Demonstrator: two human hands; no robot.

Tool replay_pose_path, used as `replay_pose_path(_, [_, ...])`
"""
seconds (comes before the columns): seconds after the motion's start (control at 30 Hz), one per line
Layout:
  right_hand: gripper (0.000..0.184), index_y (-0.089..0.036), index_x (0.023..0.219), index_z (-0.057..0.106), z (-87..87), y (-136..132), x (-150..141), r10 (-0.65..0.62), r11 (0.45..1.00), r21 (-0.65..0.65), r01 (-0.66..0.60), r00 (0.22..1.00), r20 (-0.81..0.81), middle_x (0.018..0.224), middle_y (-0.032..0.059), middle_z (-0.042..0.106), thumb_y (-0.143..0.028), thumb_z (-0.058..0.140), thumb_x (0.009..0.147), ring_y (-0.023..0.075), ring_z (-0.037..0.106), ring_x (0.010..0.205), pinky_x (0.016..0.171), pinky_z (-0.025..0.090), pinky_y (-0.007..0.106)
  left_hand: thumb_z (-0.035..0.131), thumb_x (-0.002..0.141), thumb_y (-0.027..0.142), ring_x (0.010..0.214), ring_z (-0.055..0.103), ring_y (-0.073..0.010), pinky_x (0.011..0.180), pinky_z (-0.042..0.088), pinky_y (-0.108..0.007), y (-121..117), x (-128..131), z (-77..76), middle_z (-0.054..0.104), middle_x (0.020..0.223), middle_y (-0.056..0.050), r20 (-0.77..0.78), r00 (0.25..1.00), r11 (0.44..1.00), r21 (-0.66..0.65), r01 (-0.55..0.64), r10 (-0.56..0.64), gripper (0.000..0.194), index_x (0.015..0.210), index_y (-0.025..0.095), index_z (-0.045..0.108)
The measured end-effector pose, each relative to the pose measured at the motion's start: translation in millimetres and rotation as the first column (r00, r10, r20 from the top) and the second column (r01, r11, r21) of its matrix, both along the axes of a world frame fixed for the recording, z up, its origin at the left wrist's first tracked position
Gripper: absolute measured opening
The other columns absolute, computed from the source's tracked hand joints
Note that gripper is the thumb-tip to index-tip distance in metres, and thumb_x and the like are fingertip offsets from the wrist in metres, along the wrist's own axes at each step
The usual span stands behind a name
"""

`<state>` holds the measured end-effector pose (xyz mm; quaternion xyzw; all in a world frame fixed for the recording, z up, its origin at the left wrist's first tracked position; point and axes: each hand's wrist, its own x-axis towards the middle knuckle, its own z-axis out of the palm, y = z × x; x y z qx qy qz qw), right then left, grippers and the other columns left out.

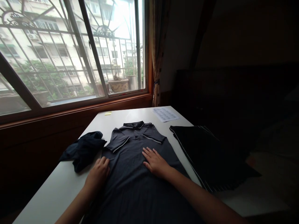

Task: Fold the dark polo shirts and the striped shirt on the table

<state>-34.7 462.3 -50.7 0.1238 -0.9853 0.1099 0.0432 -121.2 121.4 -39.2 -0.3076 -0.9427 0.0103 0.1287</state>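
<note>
A dark grey polo shirt (140, 183) lies front up, its buttoned black collar with a white trim line toward the window. Both short sleeves are folded inward over the chest. My left hand (100, 168) is at the shirt's left edge, fingers curled closed on the cloth; the fingertips are partly hidden. Flat on the middle of the shirt rests my right hand (155, 161), palm down with fingers spread, holding nothing.
A crumpled dark garment (85, 149) lies on the white table's (53, 186) left side. Dark clothing with white edge lines (201, 152) is spread at the right. Farther back are a printed paper (165, 114) and a yellow note (108, 113), below the window.
</note>
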Motion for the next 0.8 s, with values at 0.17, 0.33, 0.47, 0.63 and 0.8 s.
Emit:
replay_pose_path(0.17, [0.067,-0.023,0.159,0.028,-3.3,14.5,14.9,-0.071,0.997,-0.036,0.074,0.995,0.068,0.167,0.0015,0.017,-0.059,0.027,0.101,0.0219,0.013,0.154,0.125,0.008,0.046,0.035,0.099,0.014,0.098,0.053,-0.0267,0.091,0.048,-0.041,-28.8,-4.5,-16.3,0.060,0.119,-0.016,-0.147,0.986,0.990,-0.129,0.055,-0.074,0.039,0.126,0.011,0.063])
replay_pose_path(0.33, [0.069,-0.025,0.159,0.025,-8.0,49.8,29.2,-0.165,0.986,-0.023,0.168,0.983,0.083,0.167,0.0014,0.016,-0.060,0.029,0.100,0.0226,0.013,0.154,0.124,0.007,0.046,0.037,0.098,0.013,0.096,0.054,-0.0280,0.079,0.050,-0.040,-50.7,-4.6,-15.2,0.061,0.115,-0.015,-0.173,0.985,0.986,-0.162,-0.035,0.006,0.043,0.134,0.016,0.060])
replay_pose_path(0.47, [0.070,-0.024,0.159,0.026,-11.2,62.6,35.3,-0.175,0.984,-0.014,0.177,0.982,0.073,0.167,0.0026,0.017,-0.060,0.029,0.099,0.0230,0.014,0.154,0.124,0.009,0.045,0.038,0.092,0.006,0.112,0.055,-0.0295,0.085,0.052,-0.042,-47.0,-4.5,-5.2,0.057,0.134,-0.015,-0.145,0.989,0.993,-0.114,0.013,-0.029,0.051,0.137,0.020,0.058])
replay_pose_path(0.63, [0.066,-0.019,0.158,0.030,-1.7,39.2,14.0,-0.169,0.985,-0.024,0.169,0.985,0.031,0.166,0.0056,0.019,-0.053,0.027,0.102,0.0232,0.017,0.153,0.124,0.013,0.047,0.042,0.096,0.020,0.141,0.042,-0.0268,0.114,0.040,-0.044,19.9,-3.3,1.7,0.049,0.152,-0.010,-0.034,0.971,0.970,0.047,0.237,-0.235,0.046,0.140,0.020,0.056])
replay_pose_path(0.8, [0.064,-0.013,0.157,0.032,1.0,-23.6,-31.5,-0.126,0.989,-0.072,0.126,0.992,0.004,0.165,0.0109,0.022,-0.046,0.025,0.103,0.0235,0.020,0.152,0.123,0.016,0.045,0.034,0.103,0.036,0.149,0.032,-0.0257,0.120,0.030,-0.046,112.9,0.4,-9.8,0.040,0.159,-0.010,0.146,0.957,0.966,0.089,0.241,-0.252,0.051,0.149,0.016,0.046])
